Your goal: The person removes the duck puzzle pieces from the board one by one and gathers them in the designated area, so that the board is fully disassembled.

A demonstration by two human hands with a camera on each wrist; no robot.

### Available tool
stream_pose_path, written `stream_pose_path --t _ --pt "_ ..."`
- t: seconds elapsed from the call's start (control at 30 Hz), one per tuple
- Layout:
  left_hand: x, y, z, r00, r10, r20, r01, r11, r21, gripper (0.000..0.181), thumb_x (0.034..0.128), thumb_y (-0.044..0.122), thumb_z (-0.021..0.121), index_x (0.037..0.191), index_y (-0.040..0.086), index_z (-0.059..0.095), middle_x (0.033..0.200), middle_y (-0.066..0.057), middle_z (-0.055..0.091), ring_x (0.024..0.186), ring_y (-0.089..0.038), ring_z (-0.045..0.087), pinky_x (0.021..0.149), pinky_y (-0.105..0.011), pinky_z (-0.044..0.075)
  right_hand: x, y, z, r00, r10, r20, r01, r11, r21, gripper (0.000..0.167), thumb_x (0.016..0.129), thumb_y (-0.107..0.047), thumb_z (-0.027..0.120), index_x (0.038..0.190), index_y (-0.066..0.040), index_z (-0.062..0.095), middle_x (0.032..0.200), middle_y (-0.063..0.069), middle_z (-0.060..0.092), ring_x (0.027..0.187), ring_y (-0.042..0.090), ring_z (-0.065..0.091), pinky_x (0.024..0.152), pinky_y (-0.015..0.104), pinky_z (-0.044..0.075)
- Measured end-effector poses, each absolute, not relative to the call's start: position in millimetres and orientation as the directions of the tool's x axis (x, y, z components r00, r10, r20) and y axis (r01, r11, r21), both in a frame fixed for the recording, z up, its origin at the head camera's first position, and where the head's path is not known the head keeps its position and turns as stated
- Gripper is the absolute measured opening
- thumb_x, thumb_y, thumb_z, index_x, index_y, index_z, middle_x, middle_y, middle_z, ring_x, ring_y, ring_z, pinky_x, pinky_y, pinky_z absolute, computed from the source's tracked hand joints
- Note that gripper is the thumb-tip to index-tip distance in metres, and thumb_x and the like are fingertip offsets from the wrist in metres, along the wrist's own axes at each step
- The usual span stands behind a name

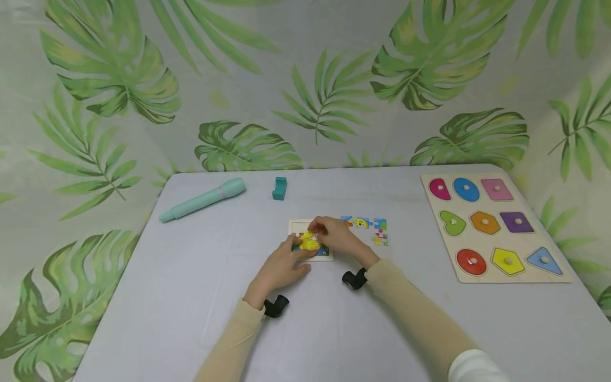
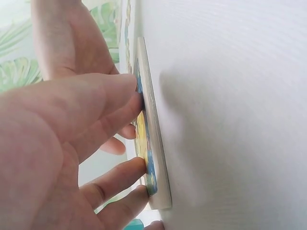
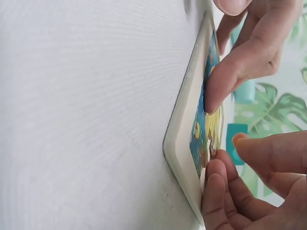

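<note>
A small wooden puzzle board [image 1: 325, 258] with a yellow and blue picture lies between the hands; its upper strip shows bare wood in the head view. My left hand [image 1: 279, 269] rests on the picture, its thumb [image 2: 127, 82] and fingertips spread over the pieces. From the right, my right hand [image 1: 336, 234] touches the board's upper part. In the right wrist view its fingertips [image 3: 218, 167] lie at a small gap between pieces, the thumb [image 3: 240, 140] raised apart from them. Several loose pieces [image 1: 363, 223] lie right of that hand, one [image 1: 380, 237] nearer the front.
At the right lies a wooden shape board [image 1: 458, 273] with coloured knobbed shapes. A mint-green tube [image 1: 202, 200] lies at the back left, beside a small teal block [image 1: 279, 189]. A leaf-patterned cloth [image 1: 324, 101] hangs behind the table [image 1: 191, 281].
</note>
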State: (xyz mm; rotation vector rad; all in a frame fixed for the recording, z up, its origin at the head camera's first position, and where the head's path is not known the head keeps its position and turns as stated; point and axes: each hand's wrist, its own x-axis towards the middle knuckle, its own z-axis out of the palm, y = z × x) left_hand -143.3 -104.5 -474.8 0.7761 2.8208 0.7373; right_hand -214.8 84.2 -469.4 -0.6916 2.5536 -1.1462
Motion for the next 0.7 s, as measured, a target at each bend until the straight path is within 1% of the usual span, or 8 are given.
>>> stream_pose_path --t 0.13,0.23,0.33,0.43,0.53,0.7 --pt "-142.3 -104.0 -473.2 -0.862 0.507 0.012 0.446 0.748 0.491 0.034 0.0927 0.024 0.064 0.126 0.016 0.065 0.136 -0.023 0.042 0.121 -0.039 0.046 0.093 -0.051 0.044 -217.4 83.5 -472.9 -0.854 -0.52 -0.027 -0.323 0.569 -0.757 0.026 0.084 0.005 0.056 0.108 -0.003 0.064 0.092 0.005 0.06 0.082 0.018 0.054 0.076 0.029 0.047" --pt "-142.6 -103.8 -473.0 -0.861 0.509 0.016 0.451 0.748 0.486 0.034 0.0927 0.024 0.064 0.126 0.016 0.065 0.136 -0.023 0.043 0.121 -0.039 0.046 0.093 -0.05 0.045 -218.8 82.5 -474.3 -0.858 -0.514 -0.014 -0.32 0.555 -0.768 0.026 0.084 0.004 0.057 0.108 -0.002 0.065 0.088 0.005 0.058 0.078 0.018 0.051 0.072 0.028 0.045" --pt "-142.8 -104.1 -472.8 -0.859 0.511 0.022 0.458 0.748 0.481 0.034 0.0927 0.024 0.064 0.126 0.016 0.065 0.134 -0.022 0.043 0.12 -0.038 0.047 0.092 -0.05 0.045 -219.3 80.5 -475.1 -0.866 -0.5 -0.005 -0.311 0.546 -0.778 0.023 0.085 0.005 0.059 0.106 -0.003 0.066 0.086 0.004 0.055 0.078 0.019 0.05 0.071 0.028 0.044" --pt "-143.4 -104.4 -473.8 -0.86 0.51 0.016 0.454 0.751 0.479 0.034 0.0928 0.024 0.064 0.126 0.017 0.065 0.136 -0.023 0.043 0.122 -0.039 0.045 0.093 -0.051 0.044 -218.6 78.4 -475.6 -0.867 -0.498 0.003 -0.31 0.536 -0.785 0.023 0.085 0.005 0.059 0.105 -0.004 0.067 0.087 0.005 0.056 0.078 0.019 0.05 0.072 0.029 0.045" --pt "-144.2 -104.6 -475.3 -0.862 0.507 0.008 0.447 0.753 0.482 0.035 0.0929 0.024 0.063 0.127 0.017 0.065 0.137 -0.023 0.043 0.123 -0.04 0.044 0.094 -0.052 0.043 -217.9 77.4 -476.1 -0.864 -0.503 0.01 -0.311 0.518 -0.797 0.026 0.086 0.006 0.057 0.108 -0.005 0.066 0.089 0.007 0.058 0.077 0.019 0.052 0.072 0.029 0.046" --pt "-144.1 -104.3 -475.3 -0.862 0.507 0.009 0.446 0.75 0.489 0.035 0.0924 0.024 0.064 0.127 0.017 0.065 0.135 -0.021 0.044 0.121 -0.038 0.046 0.094 -0.05 0.043 -219.2 83.8 -475.2 -0.884 -0.467 0.004 -0.272 0.508 -0.818 0.025 0.086 0.006 0.059 0.108 -0.006 0.064 0.086 0.006 0.058 0.073 0.018 0.051 0.067 0.027 0.045"
